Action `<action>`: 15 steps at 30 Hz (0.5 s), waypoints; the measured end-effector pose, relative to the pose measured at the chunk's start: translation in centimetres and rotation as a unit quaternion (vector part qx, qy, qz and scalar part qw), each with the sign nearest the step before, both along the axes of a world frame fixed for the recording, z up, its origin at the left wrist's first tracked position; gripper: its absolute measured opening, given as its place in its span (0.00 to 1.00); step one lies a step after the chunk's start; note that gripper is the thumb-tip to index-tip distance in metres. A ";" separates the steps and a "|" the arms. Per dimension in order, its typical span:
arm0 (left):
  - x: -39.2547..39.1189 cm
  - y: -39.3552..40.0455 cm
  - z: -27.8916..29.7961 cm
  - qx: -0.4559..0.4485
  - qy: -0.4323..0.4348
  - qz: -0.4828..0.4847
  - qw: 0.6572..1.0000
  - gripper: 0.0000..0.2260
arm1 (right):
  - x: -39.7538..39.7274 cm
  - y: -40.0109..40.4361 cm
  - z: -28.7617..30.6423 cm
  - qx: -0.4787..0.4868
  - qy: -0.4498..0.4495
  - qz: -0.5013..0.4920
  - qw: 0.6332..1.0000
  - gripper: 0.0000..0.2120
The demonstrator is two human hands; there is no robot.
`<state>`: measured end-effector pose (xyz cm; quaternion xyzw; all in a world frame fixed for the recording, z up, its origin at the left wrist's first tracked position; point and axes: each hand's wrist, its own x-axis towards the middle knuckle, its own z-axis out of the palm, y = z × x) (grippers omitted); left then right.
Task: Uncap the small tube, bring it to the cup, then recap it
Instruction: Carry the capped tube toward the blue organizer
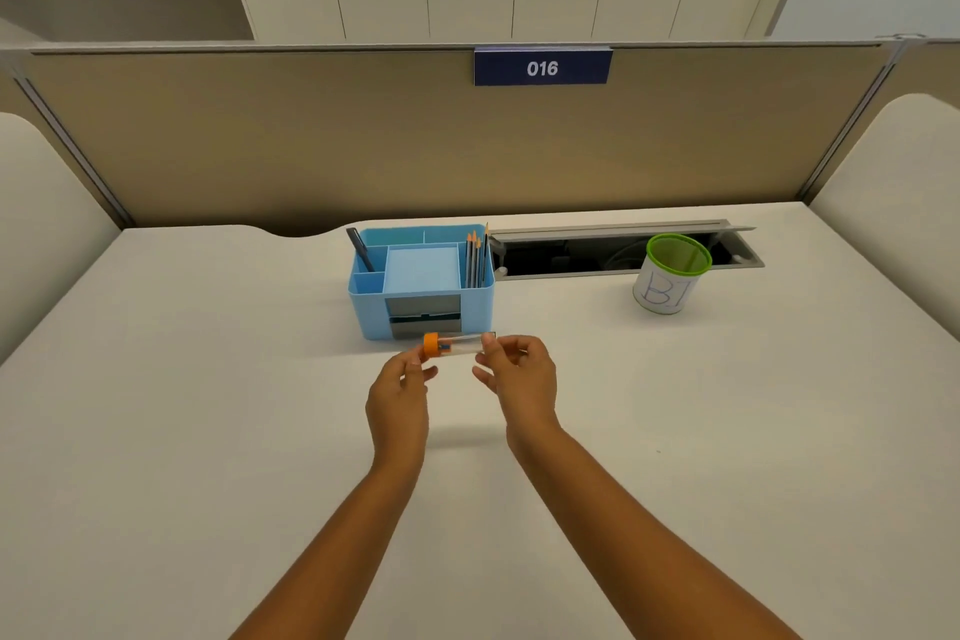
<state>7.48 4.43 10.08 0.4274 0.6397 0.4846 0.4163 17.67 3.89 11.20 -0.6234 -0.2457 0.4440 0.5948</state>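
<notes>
Here the tube (460,344) hangs level above the table's middle, right hand (519,374) pinching its clear end, left hand (400,392) pinching the orange cap (431,345). Light, stiff, probably slick plastic: hold the barrel firmly, twist at the cap. The cup (670,273) stands toward the far right edge.

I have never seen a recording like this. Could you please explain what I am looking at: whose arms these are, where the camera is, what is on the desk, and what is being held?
There is no machine here. A person wears one camera on the head, looking forward and down, so the two bare arms are that person's own.

The hands hold a small clear tube sideways above the white desk. The left hand is at its orange cap, which is on the tube; the right hand pinches the other end.

Behind the hands stands a blue organizer with pencils and a pen. Further right stands a cup with a green rim and handwritten letters on it.
</notes>
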 end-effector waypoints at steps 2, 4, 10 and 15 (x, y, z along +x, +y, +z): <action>-0.1 1.5 0.5 0.014 0.026 -0.011 0.999 0.11 | 0.0 1.7 0.4 0.006 -0.018 -0.005 1.000 0.06; -0.2 3.1 1.0 0.026 0.046 -0.014 0.999 0.12 | -0.1 3.3 0.7 0.008 -0.021 -0.006 1.000 0.08; -0.8 7.4 1.4 0.035 0.124 -0.033 0.991 0.16 | -1.4 7.2 1.1 -0.003 -0.020 0.024 1.000 0.14; -1.2 10.2 1.8 -0.012 0.076 -0.058 0.995 0.18 | -1.6 9.4 1.3 -0.025 -0.028 0.030 0.999 0.15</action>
